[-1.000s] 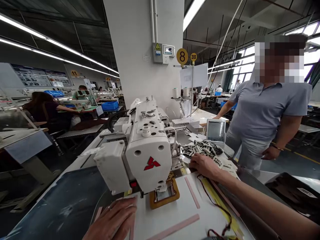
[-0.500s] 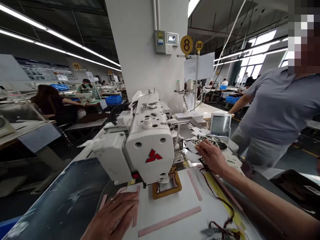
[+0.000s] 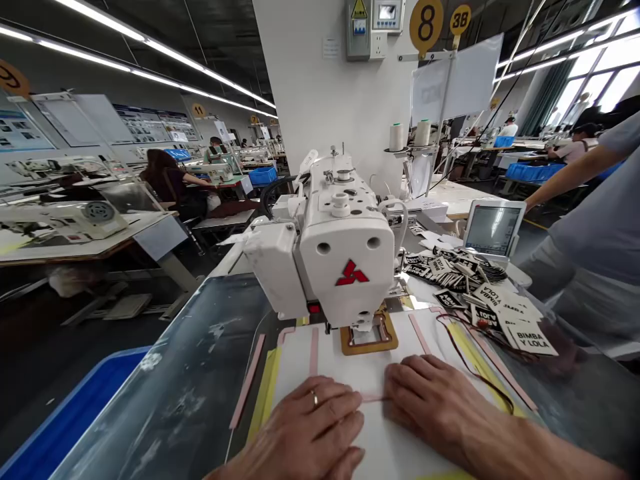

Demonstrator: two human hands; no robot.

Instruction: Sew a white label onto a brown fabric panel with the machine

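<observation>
My left hand (image 3: pixel 310 427) lies flat with its fingers stretched out on the white sheet (image 3: pixel 370 373) in front of the sewing machine; a ring sits on one finger. My right hand (image 3: pixel 430 400) rests flat beside it, fingers extended, fingertips almost touching the left hand's. Neither hand holds anything. The white sewing machine head (image 3: pixel 345 260) with a red logo stands just behind them. Under its needle sits an orange-brown rectangular clamp frame (image 3: pixel 370 340). Pink tape strips (image 3: pixel 314 350) mark the sheet.
A pile of black and white labels (image 3: pixel 480 287) lies at the right of the machine, before a small control screen (image 3: pixel 493 230). A person in a grey shirt (image 3: pixel 600 233) stands at the right. A blue bin (image 3: pixel 65 420) sits lower left. Other workers sit at machines at the back left.
My right hand left the label pile and came down onto the white sheet beside my left hand. The view dropped and moved closer to the machine.
</observation>
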